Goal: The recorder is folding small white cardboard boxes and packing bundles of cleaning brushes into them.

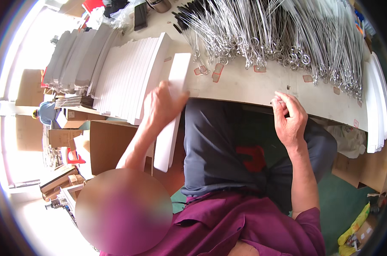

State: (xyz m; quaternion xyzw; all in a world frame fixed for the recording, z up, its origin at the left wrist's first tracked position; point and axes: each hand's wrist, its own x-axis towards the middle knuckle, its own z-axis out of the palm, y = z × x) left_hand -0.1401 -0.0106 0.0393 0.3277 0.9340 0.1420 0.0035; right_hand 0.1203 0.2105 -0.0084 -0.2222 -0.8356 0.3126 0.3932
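A long, narrow white box lies slantwise across the table's left front edge, its lower end sticking out past it. My left hand is wrapped over the middle of this box, with the fingers hidden in part. My right hand hovers by the front edge of the table, fingers loosely curled and a little apart, with nothing visible in them. Beyond it lies a big heap of thin metal wires with rings at their near ends, several of them black-tipped.
A row of white boxes stands left of my left hand, beside grey-white stacks. More white boxes hang at the table's right end. A phone lies at the back. An open cardboard carton sits below left.
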